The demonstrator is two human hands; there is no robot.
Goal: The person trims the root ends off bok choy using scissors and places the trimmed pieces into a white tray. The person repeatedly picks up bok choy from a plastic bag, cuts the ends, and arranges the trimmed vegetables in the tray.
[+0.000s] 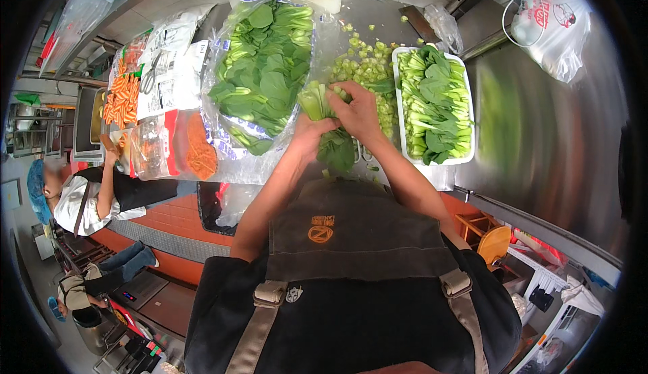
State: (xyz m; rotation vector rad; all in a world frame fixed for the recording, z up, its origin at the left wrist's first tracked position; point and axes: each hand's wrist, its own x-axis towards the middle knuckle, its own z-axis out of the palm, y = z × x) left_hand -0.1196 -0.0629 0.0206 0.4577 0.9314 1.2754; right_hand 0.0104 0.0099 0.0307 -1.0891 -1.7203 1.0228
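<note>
A head of bok choy [315, 101] is in my left hand [313, 132], its pale stems upward and its dark leaves hanging beneath my fingers. My right hand [358, 110] grips the same stems from the right, fingertips bent around the base. To the left lies a clear plastic bag [206, 88] full of loose bok choy. On the right, a white plastic tray [398, 121] holds bok choy in packed rows. Cut bok choy bases [354, 67] are heaped on the metal counter [362, 14] beyond my hands.
Farther left are scissors [149, 78] on white packaging, orange striped packets [122, 95] and an orange-red bag [198, 146]. A cleaver-like blade [420, 24] lies at the back. A co-worker [86, 199] stands at the counter's left end; another person [81, 288] is farther off.
</note>
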